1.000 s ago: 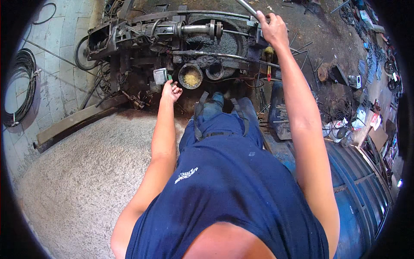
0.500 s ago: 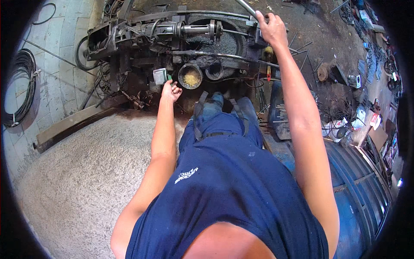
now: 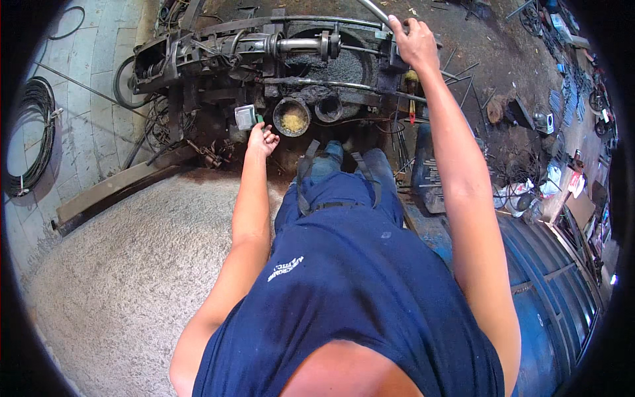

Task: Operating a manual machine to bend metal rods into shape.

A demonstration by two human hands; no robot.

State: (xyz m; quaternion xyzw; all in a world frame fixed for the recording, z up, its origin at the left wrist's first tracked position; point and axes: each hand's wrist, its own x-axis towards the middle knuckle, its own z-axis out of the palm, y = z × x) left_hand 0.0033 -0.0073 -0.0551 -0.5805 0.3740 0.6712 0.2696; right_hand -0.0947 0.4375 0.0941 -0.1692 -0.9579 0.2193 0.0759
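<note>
My left hand (image 3: pixel 263 139) is raised to the front of a dark, greasy machine (image 3: pixel 218 46), its fingers curled. Its fingertips are at a green part (image 3: pixel 259 119) on the side of a small grey box (image 3: pixel 245 118); exactly what they pinch is too small to make out. Just right of that hand is a round metal can (image 3: pixel 292 133) with yellowish stuff inside. At the machine's right end, my right hand (image 3: pixel 418 46) is closed around the lower end of a bare metal bar (image 3: pixel 377 10), which slants up out of view.
A dark round pot (image 3: pixel 329 109) stands beside the can. On the left lie a coiled black cable (image 3: pixel 33 135) and a pale rough mound (image 3: pixel 132 264). A blue ribbed drum (image 3: pixel 542 298) is at lower right, with scattered rods and scrap beyond it.
</note>
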